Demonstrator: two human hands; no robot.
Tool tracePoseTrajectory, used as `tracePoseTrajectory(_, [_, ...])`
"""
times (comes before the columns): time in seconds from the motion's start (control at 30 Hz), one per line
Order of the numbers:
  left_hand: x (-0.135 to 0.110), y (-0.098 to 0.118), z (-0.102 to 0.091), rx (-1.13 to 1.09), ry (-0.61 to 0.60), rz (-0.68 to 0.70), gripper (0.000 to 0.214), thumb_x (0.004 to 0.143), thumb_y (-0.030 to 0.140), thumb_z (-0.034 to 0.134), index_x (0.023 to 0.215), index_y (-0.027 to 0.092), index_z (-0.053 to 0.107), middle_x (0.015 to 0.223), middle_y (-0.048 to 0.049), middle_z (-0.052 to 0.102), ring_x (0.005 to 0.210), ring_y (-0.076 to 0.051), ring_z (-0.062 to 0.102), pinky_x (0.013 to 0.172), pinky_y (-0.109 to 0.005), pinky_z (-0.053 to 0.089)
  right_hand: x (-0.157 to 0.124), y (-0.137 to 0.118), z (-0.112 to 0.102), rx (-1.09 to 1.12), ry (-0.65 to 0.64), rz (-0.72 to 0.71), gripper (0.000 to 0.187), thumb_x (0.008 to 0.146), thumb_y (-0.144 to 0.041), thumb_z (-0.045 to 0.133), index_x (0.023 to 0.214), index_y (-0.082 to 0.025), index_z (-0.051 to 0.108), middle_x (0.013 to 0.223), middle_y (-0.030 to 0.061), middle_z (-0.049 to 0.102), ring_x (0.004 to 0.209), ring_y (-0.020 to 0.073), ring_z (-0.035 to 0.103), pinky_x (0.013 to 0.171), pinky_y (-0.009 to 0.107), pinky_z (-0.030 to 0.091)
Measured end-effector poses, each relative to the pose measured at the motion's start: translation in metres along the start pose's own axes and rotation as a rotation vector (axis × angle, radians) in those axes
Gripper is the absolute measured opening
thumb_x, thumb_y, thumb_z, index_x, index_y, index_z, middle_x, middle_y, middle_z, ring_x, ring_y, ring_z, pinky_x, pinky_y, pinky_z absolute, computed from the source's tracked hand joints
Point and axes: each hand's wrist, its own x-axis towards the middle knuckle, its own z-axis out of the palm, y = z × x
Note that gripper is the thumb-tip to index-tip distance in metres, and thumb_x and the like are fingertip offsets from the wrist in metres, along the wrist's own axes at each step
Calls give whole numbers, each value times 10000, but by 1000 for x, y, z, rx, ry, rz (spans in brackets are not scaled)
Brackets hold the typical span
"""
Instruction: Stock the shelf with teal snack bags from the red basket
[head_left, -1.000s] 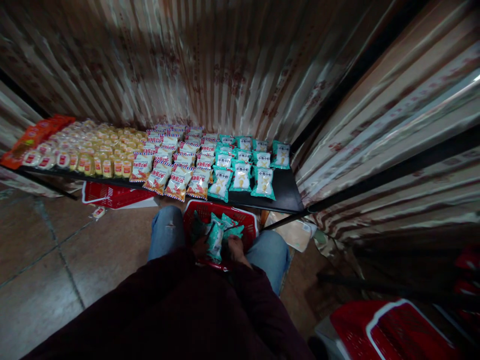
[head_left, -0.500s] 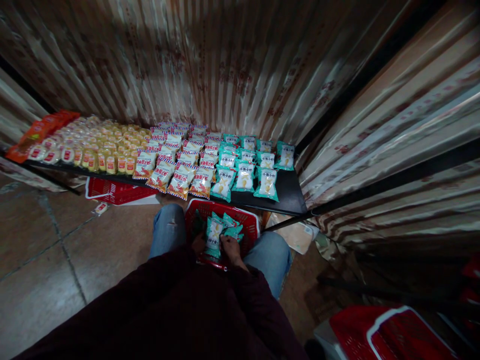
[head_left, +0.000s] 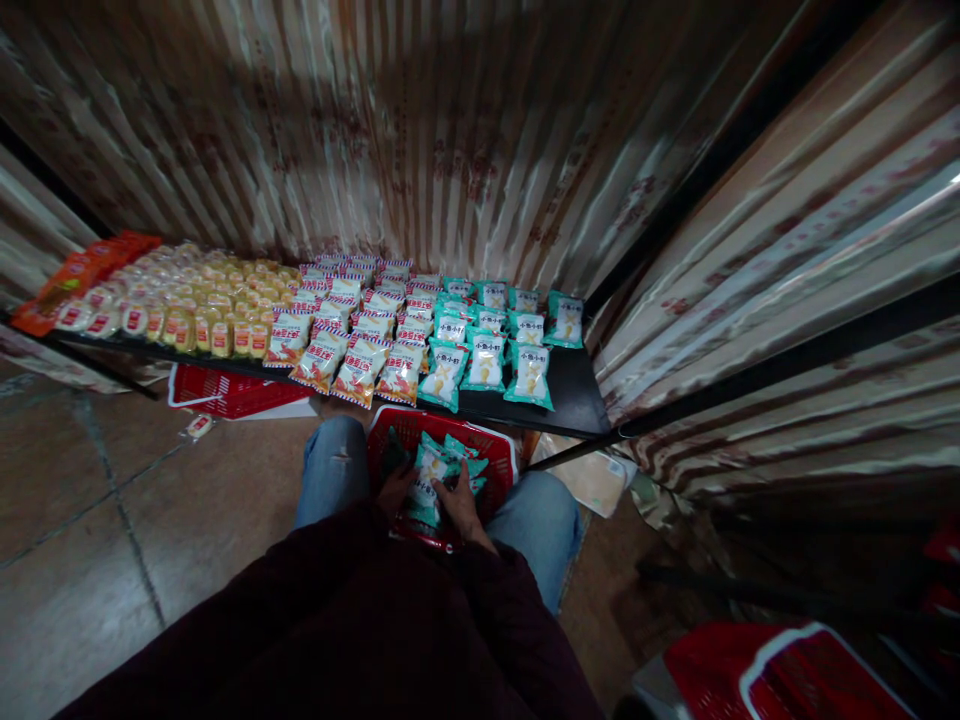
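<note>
A red plastic basket (head_left: 491, 437) sits between my knees with several green and white snack bags (head_left: 459, 447) inside. One snack bag (head_left: 426, 482) is gripped between my two hands above the others. My left hand (head_left: 397, 488) is closed on its left edge. From the right, my right hand (head_left: 460, 503) pinches the same bag, thumb lying across its front. The undersides of both hands are hidden. Just beyond the basket, rows of matching green snack bags (head_left: 487, 362) lie on the black shelf (head_left: 574, 385).
Left of the green bags are red and white snack packets (head_left: 360, 368), small yellow wrapped cakes (head_left: 217, 300) and orange packages (head_left: 82, 270). A second red basket (head_left: 225, 392) is under the shelf. Another red basket (head_left: 810, 670) stands at lower right. A metal bar (head_left: 675, 405) slants beside the shelf.
My hands and the held snack bag have shifted slightly; my right thumb now reaches further across the bag's front. The view has tilted a little, and the shelf goods look unchanged.
</note>
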Motion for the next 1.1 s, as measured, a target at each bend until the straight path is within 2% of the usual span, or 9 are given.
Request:
tracePoseTrajectory(0.1, [1, 2, -3, 138, -5, 21, 691, 643, 553, 760, 1158, 123, 594, 1062, -123, 699, 998, -268, 650, 882, -384, 505, 5, 4, 0, -31, 29, -37, 972, 685, -458, 651, 1499, -188, 192, 994, 56, 662, 754, 220, 657, 674, 350, 546])
tracePoseTrajectory(0.2, [7, 9, -12, 294, -53, 29, 627, 604, 460, 796, 1101, 115, 632, 1005, -106, 717, 974, -274, 655, 877, -392, 505, 5, 4, -1, -296, 109, -154, 903, 687, -383, 668, 1478, -178, 284, 1195, 124, 613, 1051, 290, 616, 887, 415, 500])
tracePoseTrajectory(0.27, [10, 17, -19, 407, -98, 38, 546, 578, 392, 801, 1038, 129, 672, 975, -85, 726, 984, -284, 651, 890, -393, 498, 2, 2, -1, -533, 145, -244, 902, 689, -323, 685, 1483, -171, 286, 1376, 166, 493, 1270, 331, 473, 1018, 452, 405])
tracePoseTrajectory(0.4, [14, 39, -27, 631, -194, 100, 379, 491, 227, 799, 864, 223, 731, 982, -22, 734, 1079, -295, 613, 994, -365, 427, -5, -2, 0, -837, 78, -459, 893, 707, -240, 690, 1494, -245, 267, 1563, 98, 265, 1439, 326, 208, 1117, 489, 259])
tracePoseTrajectory(0.5, [16, 57, -22, 754, -277, 166, 377, 445, 122, 774, 800, 246, 742, 945, -11, 738, 1049, -298, 623, 999, -355, 414, -7, -4, 1, -900, 12, -596, 847, 712, -194, 671, 1477, -262, 313, 1560, 56, 294, 1461, 305, 148, 1141, 486, 208])
tracePoseTrajectory(0.6, [22, 73, -12, 824, -338, 236, 418, 458, 95, 771, 854, 228, 749, 919, -34, 736, 960, -288, 654, 944, -355, 448, -6, -5, 1, -851, 1, -600, 750, 736, -204, 639, 1443, -218, 388, 1442, 95, 484, 1403, 302, 312, 1136, 485, 223])
tracePoseTrajectory(0.73, [33, 86, -2, 842, -345, 303, 450, 612, 225, 764, 1057, 188, 708, 956, -78, 732, 888, -253, 678, 853, -347, 500, -5, -9, 0, -647, 11, -443, 613, 757, -332, 641, 1343, -192, 523, 1218, 121, 658, 1155, 293, 583, 1040, 450, 375])
tracePoseTrajectory(0.87, [36, 89, -4, 853, -259, 346, 415, 725, 302, 693, 1113, 155, 679, 1088, -114, 711, 1006, -251, 655, 888, -331, 497, -10, -19, -2, -423, 19, -289, 614, 742, -464, 639, 1288, -192, 570, 1107, 94, 702, 999, 267, 654, 886, 377, 486])
tracePoseTrajectory(1.1, [27, 84, -14, 930, -182, 311, 394, 784, 373, 629, 1113, 165, 686, 1102, -92, 717, 1041, -251, 648, 940, -328, 477, -27, -43, -9, -194, -103, -201, 498, 682, -570, 668, 1009, -195, 697, 923, 58, 727, 887, 263, 655, 834, 381, 495])
